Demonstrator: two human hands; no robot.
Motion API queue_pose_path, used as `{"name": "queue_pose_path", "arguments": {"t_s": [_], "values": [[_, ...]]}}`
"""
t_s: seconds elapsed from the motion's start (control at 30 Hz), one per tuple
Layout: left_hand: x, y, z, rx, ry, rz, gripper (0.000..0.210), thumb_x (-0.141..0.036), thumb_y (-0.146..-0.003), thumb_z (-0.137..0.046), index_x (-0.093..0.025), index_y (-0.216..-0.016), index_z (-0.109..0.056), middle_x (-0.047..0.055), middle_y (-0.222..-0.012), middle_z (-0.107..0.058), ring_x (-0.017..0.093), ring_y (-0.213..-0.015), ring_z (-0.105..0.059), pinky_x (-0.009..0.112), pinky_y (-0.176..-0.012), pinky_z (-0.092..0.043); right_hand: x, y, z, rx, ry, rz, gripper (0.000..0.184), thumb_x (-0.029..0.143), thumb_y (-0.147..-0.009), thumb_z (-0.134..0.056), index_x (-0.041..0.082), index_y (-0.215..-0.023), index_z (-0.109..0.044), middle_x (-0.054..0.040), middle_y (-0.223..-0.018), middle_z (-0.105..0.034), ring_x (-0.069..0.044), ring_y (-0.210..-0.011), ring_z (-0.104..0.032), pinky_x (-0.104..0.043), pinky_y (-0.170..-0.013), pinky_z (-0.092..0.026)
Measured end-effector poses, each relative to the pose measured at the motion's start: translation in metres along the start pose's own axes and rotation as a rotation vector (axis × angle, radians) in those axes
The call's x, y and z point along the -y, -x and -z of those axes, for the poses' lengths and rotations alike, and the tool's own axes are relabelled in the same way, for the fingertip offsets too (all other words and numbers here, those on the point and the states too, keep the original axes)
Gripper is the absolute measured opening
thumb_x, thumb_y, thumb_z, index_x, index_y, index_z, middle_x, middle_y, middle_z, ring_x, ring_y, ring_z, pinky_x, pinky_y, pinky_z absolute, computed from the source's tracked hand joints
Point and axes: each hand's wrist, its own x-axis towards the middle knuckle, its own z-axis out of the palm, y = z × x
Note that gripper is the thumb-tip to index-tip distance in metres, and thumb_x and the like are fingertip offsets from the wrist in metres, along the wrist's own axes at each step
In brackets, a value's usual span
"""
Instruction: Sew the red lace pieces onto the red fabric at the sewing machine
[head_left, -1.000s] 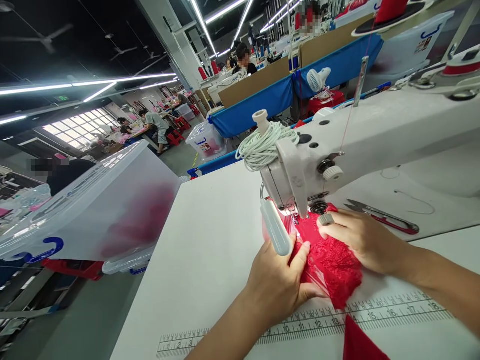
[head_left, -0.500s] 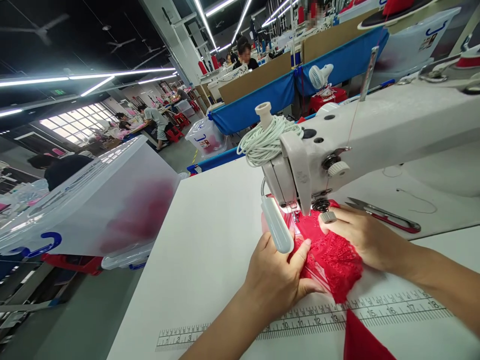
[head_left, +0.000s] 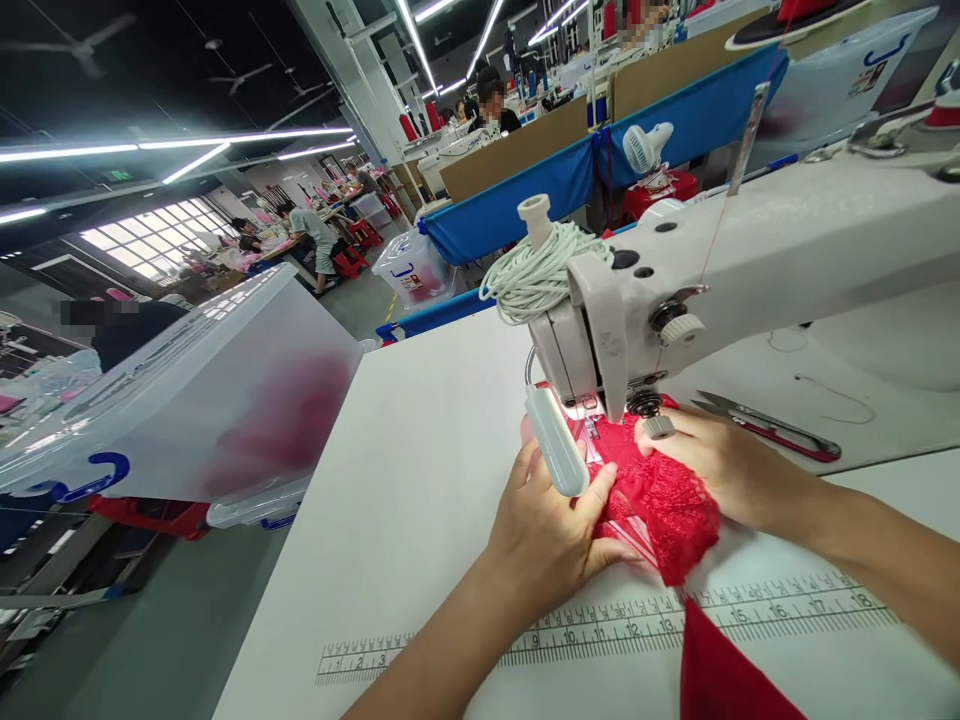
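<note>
While a red flap points up from the near side, at five o'clock from the red lace, a ruler scale crosses the desk at six, partly covered by the flap and the left forearm. The lace lies on the desk, its far part running beneath the sewing machine. At nine, the left hand rests on it, thumb and forefinger spread; a lamp at ten blocks some of its other fingers. At two, the right hand touches the lace with bent fingers; a knob overlaps the tips, so I cannot tell whether they pinch it. Farther along two o'clock lie snips and a loose thread. A cord coil sits on the machine at eleven. Past the desk, a large bin fills nine to ten, with a clear tub at ten. Beyond, blue cloth hangs at eleven, a fan stands at twelve, and a co-worker sits farther back at eleven.
</note>
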Motion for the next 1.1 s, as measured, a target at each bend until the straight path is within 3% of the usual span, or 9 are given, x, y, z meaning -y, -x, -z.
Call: {"name": "queue_pose_path", "arguments": {"t_s": [0.2,0.37,0.43,0.57,0.7,0.8,0.9,0.97,1.1], "values": [[0.002,-0.003,0.003,-0.014,0.034,-0.047,0.073,-0.069,-0.095,-0.029,-0.013,-0.127,-0.063,0.017,-0.121,-0.066,0.033,-0.115,-0.057,0.054,-0.102,-0.043,0.000,0.002,0.008,-0.122,0.090,0.038,0.034,-0.004,-0.076,-0.034,0.021,-0.090,-0.053,-0.0054,-0.094,-0.063,-0.015,-0.076,-0.061,-0.027,-0.063,-0.048],[0.002,-0.005,0.005,-0.017,0.059,-0.067,0.076,-0.072,-0.093,-0.030,-0.012,-0.120,-0.066,0.016,-0.108,-0.070,0.032,-0.103,-0.063,0.050,-0.093,-0.048,0.004,0.001,0.021,-0.317,0.006,-0.117,0.034,-0.006,-0.069,-0.038,0.024,-0.080,-0.048,0.0018,-0.076,-0.058,-0.014,-0.068,-0.057,-0.025,-0.062,-0.045],[0.002,-0.006,0.006,-0.008,0.065,-0.070,0.077,-0.074,-0.092,-0.032,-0.011,-0.120,-0.066,0.015,-0.104,-0.071,0.031,-0.100,-0.064,0.049,-0.093,-0.048,0.003,0.001,0.024,-0.265,-0.044,-0.126,0.033,-0.006,-0.069,-0.038,0.024,-0.079,-0.048,0.0021,-0.075,-0.057,-0.013,-0.066,-0.054,-0.024,-0.060,-0.043],[0.001,-0.008,0.008,0.015,0.047,-0.074,0.073,-0.071,-0.092,-0.036,-0.009,-0.116,-0.066,0.015,-0.096,-0.072,0.029,-0.094,-0.066,0.044,-0.085,-0.050,-0.003,0.004,0.024,0.032,0.006,0.055,0.037,-0.003,-0.065,-0.040,0.022,-0.088,-0.055,-0.0025,-0.088,-0.055,-0.015,-0.076,-0.055,-0.025,-0.064,-0.045],[0.000,-0.009,0.012,0.054,0.031,-0.103,0.064,-0.063,-0.095,-0.040,-0.008,-0.117,-0.064,0.015,-0.097,-0.071,0.028,-0.089,-0.066,0.040,-0.074,-0.050,-0.008,0.008,0.024,-0.028,0.111,0.067,0.032,-0.002,-0.063,-0.042,0.022,-0.082,-0.054,-0.0026,-0.086,-0.055,-0.015,-0.073,-0.055,-0.024,-0.059,-0.042],[-0.001,-0.011,0.013,0.095,0.088,-0.095,0.054,-0.055,-0.095,-0.047,-0.008,-0.115,-0.063,0.015,-0.096,-0.070,0.028,-0.088,-0.066,0.042,-0.077,-0.049,-0.009,0.008,0.026,-0.076,0.034,0.095,0.035,-0.001,-0.069,-0.042,0.023,-0.092,-0.053,-0.0051,-0.102,-0.064,-0.018,-0.089,-0.064,-0.025,-0.064,-0.048],[-0.002,-0.014,0.012,0.143,0.192,-0.028,0.031,-0.029,-0.098,-0.042,-0.009,-0.104,-0.065,0.015,-0.092,-0.069,0.028,-0.086,-0.066,0.040,-0.073,-0.048,-0.009,0.009,0.026,-0.005,-0.055,0.122,0.044,-0.003,-0.066,-0.039,0.024,-0.097,-0.055,-0.0037,-0.102,-0.068,-0.019,-0.091,-0.066,-0.028,-0.073,-0.052],[-0.001,-0.015,0.010,0.149,0.254,-0.004,0.030,-0.014,-0.097,-0.034,-0.011,-0.094,-0.064,0.015,-0.097,-0.070,0.025,-0.087,-0.067,0.035,-0.068,-0.047,-0.007,0.009,0.025,0.073,-0.057,0.107,0.055,-0.004,-0.063,-0.038,0.025,-0.105,-0.058,-0.0035,-0.101,-0.067,-0.019,-0.090,-0.066,-0.029,-0.073,-0.052],[0.007,-0.016,0.009,0.140,0.444,0.024,0.022,-0.005,-0.087,-0.040,-0.017,-0.089,-0.059,0.007,-0.095,-0.070,0.019,-0.084,-0.066,0.025,-0.060,-0.046,0.003,0.006,0.020,0.172,-0.035,0.092,0.053,-0.002,-0.068,-0.041,0.025,-0.106,-0.066,-0.0043,-0.090,-0.061,-0.017,-0.077,-0.060,-0.026,-0.063,-0.048]]}}
